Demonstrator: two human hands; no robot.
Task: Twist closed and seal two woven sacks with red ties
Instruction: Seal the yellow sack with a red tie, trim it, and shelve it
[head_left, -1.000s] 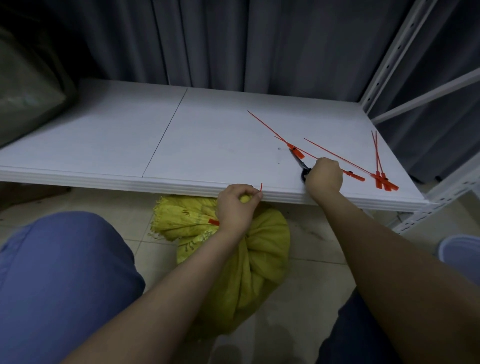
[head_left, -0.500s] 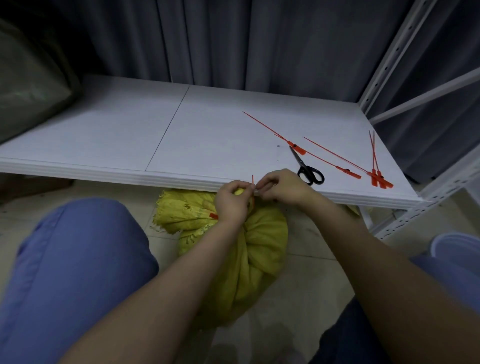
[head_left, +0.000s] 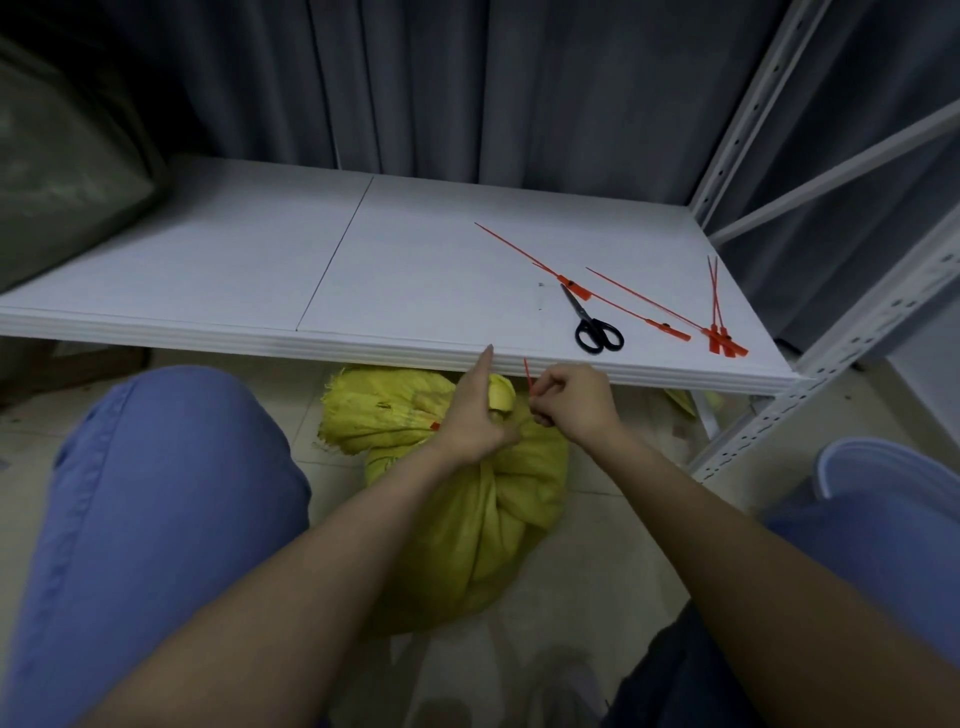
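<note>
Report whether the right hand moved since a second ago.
Yes. The right hand left the scissors on the shelf and dropped below its front edge, now pinching the red tie.

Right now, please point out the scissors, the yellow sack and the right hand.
scissors (head_left: 584, 318), head view, where blades meet handles.
sack (head_left: 493, 525), head view, body below the neck.
right hand (head_left: 574, 402), head view, back of hand.

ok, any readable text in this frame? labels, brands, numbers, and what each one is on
Nothing legible anywhere.
Yellow sack: faint dark marks near its folded top, too blurred to read.
Loose red ties on the shelf: no readable print on the tag ends.
Red tie pinched in the right hand: nothing readable.
Scissors: no brand visible.
</note>
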